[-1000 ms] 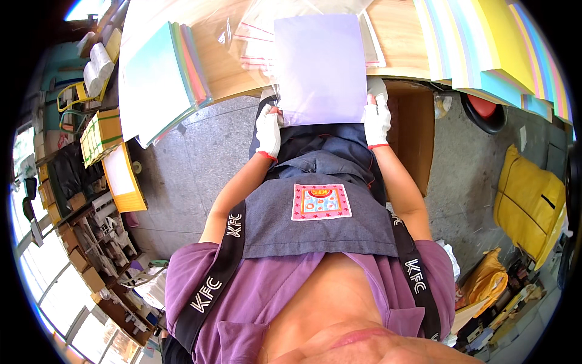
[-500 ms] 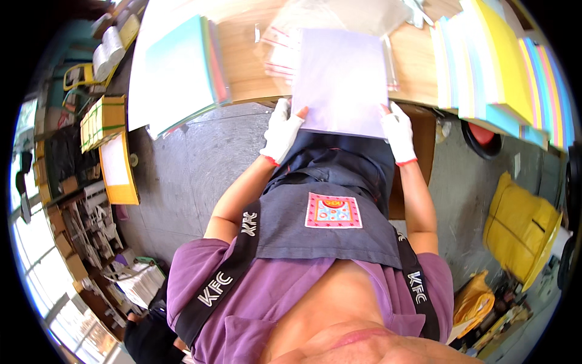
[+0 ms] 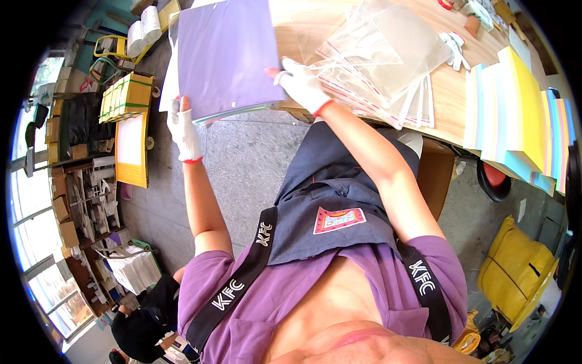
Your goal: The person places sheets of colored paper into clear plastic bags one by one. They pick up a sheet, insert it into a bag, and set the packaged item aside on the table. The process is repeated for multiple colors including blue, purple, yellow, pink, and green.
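A flat purple pack of paper [image 3: 233, 57], with clear film showing at its edges, lies over the stack at the left of the table. My left hand [image 3: 184, 133], in a white glove with bare fingertips, grips it by the near left corner. At the right edge my right hand [image 3: 301, 87], gloved the same way, is closed with its thumb over the purple surface; its other fingers are partly hidden. Just right of that hand, several clear plastic bags [image 3: 388, 54] with red-striped edges lie fanned out on the wooden table [image 3: 451, 112].
Tall stacks of coloured paper [image 3: 515, 109] stand at the right of the table. A white glove [image 3: 453, 50] lies behind the bags. Bundled yellow boxes [image 3: 126, 97] are on the left, a yellow wrapped bale [image 3: 515, 273] lower right. A person in black [image 3: 145, 321] is at lower left.
Both hands have carried the purple pack from in front of me leftward onto the left stack. My body has turned left, and the clear bags are now uncovered.
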A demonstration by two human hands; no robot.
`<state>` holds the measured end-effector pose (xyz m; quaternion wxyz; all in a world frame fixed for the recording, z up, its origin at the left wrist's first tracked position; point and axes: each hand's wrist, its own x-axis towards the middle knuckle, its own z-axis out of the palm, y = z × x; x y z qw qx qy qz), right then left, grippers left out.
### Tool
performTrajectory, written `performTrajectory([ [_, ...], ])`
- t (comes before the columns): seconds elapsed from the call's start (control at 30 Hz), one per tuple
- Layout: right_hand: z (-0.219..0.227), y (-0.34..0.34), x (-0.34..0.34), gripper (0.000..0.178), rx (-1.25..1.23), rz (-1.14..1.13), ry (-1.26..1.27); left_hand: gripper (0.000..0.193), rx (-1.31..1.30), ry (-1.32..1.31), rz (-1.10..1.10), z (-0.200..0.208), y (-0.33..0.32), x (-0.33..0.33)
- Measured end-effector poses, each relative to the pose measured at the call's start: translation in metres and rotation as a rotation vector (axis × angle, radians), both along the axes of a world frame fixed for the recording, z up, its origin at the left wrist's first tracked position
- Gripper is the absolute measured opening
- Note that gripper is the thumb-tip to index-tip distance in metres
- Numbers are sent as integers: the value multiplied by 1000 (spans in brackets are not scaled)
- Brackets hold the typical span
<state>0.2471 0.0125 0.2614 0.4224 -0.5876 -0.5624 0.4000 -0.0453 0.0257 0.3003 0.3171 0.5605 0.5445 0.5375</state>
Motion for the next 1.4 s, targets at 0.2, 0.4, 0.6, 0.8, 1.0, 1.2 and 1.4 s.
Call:
performTrajectory([
  [0.2, 10, 6, -12, 60, -145, 163, -383, 60, -298, 422, 74, -59, 24, -60],
  [0.4, -54, -76, 100, 21, -590, 236, 524, 69, 261, 1228, 245, -15, 20, -10],
  [0.6, -9, -194, 183, 16, -659, -38, 24, 90, 294, 451, -474, -6, -50, 179],
  [0.8, 82, -286, 309, 32, -97, -943, 249, 73, -264, 509, -592, -100, -31, 256],
  [1.0, 134, -310, 402, 50, 21, -943, -1550, 60, 512, 1039, -815, -137, -39, 272],
  [1.2, 137, -292, 423, 57, -386, -778, -1612, 59, 524, 1031, -768, -138, -42, 271],
  [1.4, 143, -296, 435, 51, -339, -707, -1549, 53, 492, 1063, -808, -131, -43, 271],
])
